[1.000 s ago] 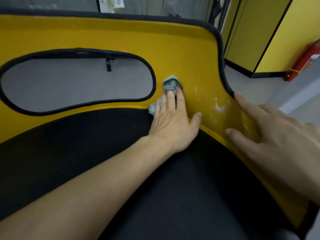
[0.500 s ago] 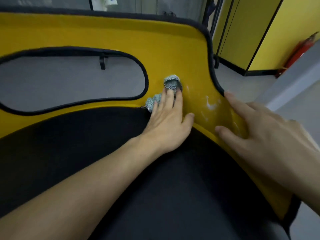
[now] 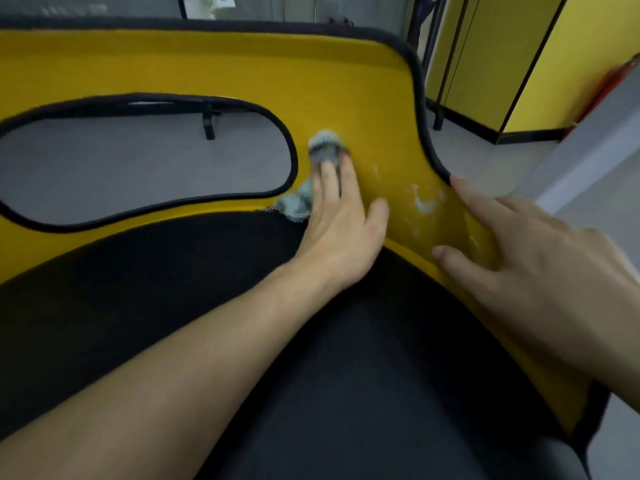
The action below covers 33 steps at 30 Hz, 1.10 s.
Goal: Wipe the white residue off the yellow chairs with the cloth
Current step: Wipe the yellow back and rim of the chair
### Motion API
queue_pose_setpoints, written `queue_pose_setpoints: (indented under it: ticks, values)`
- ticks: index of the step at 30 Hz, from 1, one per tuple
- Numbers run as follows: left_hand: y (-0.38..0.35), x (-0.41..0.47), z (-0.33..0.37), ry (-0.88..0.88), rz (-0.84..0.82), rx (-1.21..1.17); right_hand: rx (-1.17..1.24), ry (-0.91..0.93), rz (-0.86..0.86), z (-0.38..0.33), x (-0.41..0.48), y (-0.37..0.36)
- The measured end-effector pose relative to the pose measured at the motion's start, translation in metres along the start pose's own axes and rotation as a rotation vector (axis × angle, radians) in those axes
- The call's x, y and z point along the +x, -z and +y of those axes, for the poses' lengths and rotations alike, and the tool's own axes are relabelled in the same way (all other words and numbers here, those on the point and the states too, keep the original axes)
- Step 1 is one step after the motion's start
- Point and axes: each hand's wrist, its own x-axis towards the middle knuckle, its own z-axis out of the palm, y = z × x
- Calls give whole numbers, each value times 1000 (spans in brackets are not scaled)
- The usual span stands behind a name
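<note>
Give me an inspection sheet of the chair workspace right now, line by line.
Surface: yellow chair back, black-trimmed, with an oval cutout; black seat cushion below.
Job's things: cloth bunched against the back; white residue to its right, not yet wiped.
Clutter: nothing seen.
Hands: left hand presses the cloth with straight fingers; right hand rests open on the chair's edge.
Cables: nothing seen.
Surroundings: grey floor, yellow cabinets, blurred red object far right.

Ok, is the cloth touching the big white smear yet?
Apart. The head view shows bare yellow chair back between the cloth, pressed under the left hand, and the white smear, which lies nearer the right hand.
</note>
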Motion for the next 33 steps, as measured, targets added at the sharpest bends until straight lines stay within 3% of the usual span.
queue_pose_setpoints:
  ticks: [4,9,13,16,20,29,33]
  values:
    - [-9,-3,11,178,-81,-93,-22,6,7,-2,-2,1]
    - [16,18,22,-149,203,-56,-12,16,-1,-2,-1,0]
    - [8,3,0,-93,138,-69,-54,11,24,-1,0,-1]
    - [11,-13,-26,-75,85,137,-42,19,14,-2,-2,-1]
    - [42,-20,-44,-129,266,455,-61,25,32,0,-1,-3]
    - [80,-22,-70,-119,89,746,-81,30,12,-2,-1,-1]
    - [85,-9,-75,-133,95,628,-57,34,6,-1,0,-2]
